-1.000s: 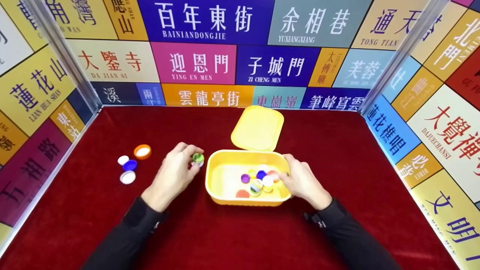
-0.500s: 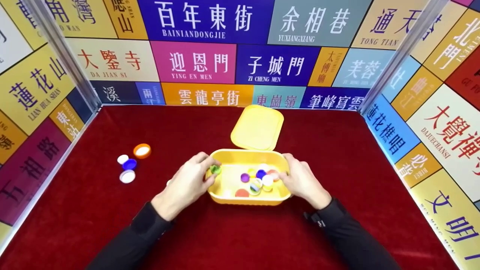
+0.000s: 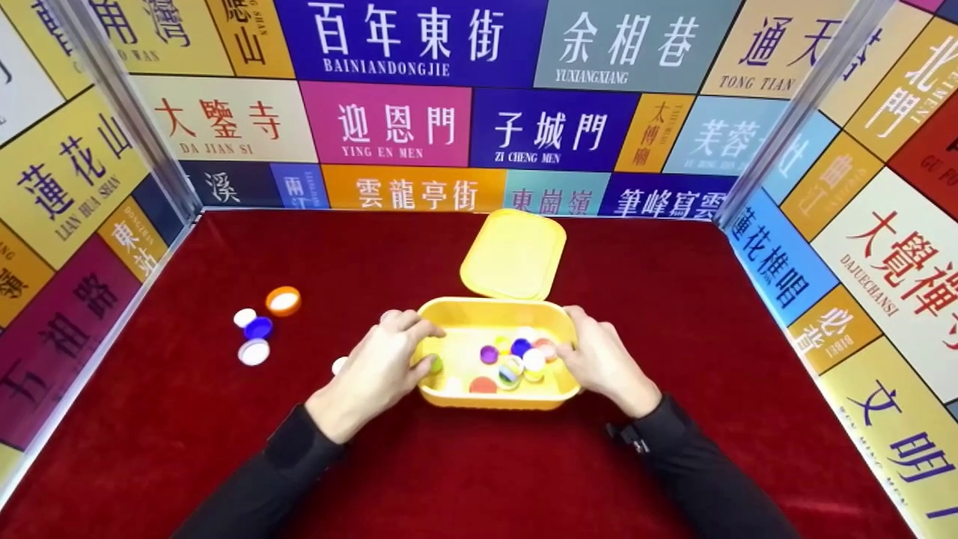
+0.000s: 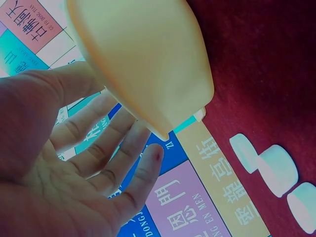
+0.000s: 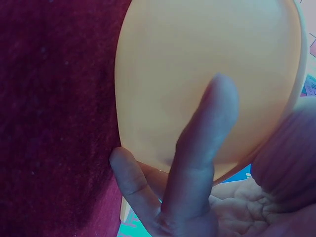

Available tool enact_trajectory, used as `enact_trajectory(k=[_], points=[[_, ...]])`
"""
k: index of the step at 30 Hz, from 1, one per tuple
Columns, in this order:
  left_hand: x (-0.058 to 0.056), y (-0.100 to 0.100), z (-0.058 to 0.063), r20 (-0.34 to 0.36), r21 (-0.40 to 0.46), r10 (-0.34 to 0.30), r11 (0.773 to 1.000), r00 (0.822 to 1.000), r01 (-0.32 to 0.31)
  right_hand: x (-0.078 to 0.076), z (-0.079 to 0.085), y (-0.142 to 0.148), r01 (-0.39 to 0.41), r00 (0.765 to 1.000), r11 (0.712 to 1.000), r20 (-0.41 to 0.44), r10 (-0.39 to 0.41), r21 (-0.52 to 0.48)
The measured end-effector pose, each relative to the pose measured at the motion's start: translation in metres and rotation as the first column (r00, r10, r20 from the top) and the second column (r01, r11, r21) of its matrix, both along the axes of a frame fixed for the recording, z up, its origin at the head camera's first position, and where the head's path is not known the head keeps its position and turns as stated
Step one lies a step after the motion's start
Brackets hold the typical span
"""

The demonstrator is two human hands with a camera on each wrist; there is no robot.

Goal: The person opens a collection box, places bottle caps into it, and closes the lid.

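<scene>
A yellow plastic box (image 3: 498, 402) holds several bottle caps, among them a purple cap (image 3: 489, 354), a blue cap (image 3: 522, 347) and an orange-red cap (image 3: 483, 385). My left hand (image 3: 382, 367) reaches over its left rim, thumb and fingers apart. Just by the thumb tip, inside the box, lies a green cap (image 3: 435, 364). The left wrist view shows that hand's fingers (image 4: 131, 168) loosely spread at the rim. My right hand (image 3: 606, 359) grips the right end, thumb over the rim; some of its fingers (image 5: 192, 153) lie along the outer wall in the right wrist view.
The yellow lid (image 3: 514, 254) lies flat behind the box. At the left are an orange cap (image 3: 284, 301), a blue cap (image 3: 258, 328) and pale caps (image 3: 254, 352). A white cap (image 3: 339, 365) is partly hidden by my left hand. Printed walls enclose the red tabletop (image 3: 479, 471).
My left hand has carried the green cap rightward over the box's left rim and let it go inside. The right hand has stayed on the box.
</scene>
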State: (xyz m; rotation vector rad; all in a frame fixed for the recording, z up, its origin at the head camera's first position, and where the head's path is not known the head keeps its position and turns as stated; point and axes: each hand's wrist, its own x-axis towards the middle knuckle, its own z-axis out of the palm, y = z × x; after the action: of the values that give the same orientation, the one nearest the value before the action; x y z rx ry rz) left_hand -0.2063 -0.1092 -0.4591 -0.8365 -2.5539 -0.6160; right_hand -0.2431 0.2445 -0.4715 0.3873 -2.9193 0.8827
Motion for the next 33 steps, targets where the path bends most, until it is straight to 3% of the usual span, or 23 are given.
enact_trajectory(k=[10, 19, 25, 33], points=[[-0.001, -0.001, 0.001, 0.046, 0.023, 0.008, 1.0, 0.999, -0.009, 0.0, 0.0, 0.0, 0.009, 1.0, 1.0, 0.018, -0.009, -0.011], [-0.005, -0.007, 0.001, 0.029, 0.035, 0.016, 0.999, 0.999, -0.017, -0.001, 0.0, -0.001, 0.017, 0.999, 1.0, 0.027, -0.017, -0.002], [-0.01, -0.013, 0.003, 0.059, 0.074, 0.076, 0.994, 0.995, -0.08, -0.001, 0.001, -0.001, 0.015, 0.999, 1.0, 0.03, -0.015, -0.003], [-0.024, -0.025, -0.007, 0.109, 0.157, 0.147, 0.974, 0.983, -0.163, 0.0, 0.0, 0.0, 0.004, 1.0, 1.0, 0.004, -0.004, 0.007]])
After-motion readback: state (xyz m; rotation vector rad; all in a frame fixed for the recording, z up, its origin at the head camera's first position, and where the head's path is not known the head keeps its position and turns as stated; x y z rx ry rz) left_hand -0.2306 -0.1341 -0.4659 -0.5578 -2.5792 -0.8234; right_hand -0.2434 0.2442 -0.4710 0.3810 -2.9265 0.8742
